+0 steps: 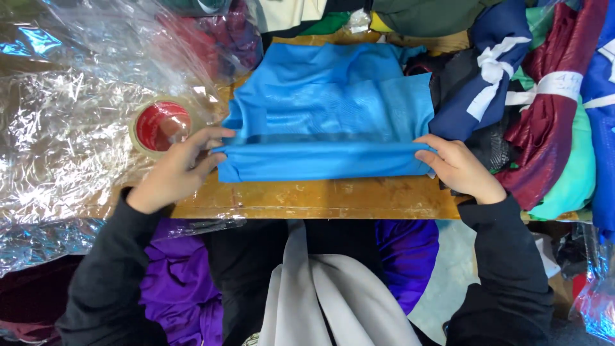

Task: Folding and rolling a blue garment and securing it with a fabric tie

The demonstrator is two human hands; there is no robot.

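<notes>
- Here, your left hand (176, 170) pinched the left end of the folded blue cloth (330, 112) at mid-frame.
- Your right hand (458, 168) gripped its right end.
- The cloth lay on the yellowish counter (320, 200), with a tape roll (161, 126) beside your left hand.

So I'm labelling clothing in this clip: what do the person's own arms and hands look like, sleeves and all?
Both arms wear long black sleeves of plain soft fabric, ending at the wrists. The left hand and right hand are bare: no gloves, and no rings, watch or markings visible from the head view.
</notes>
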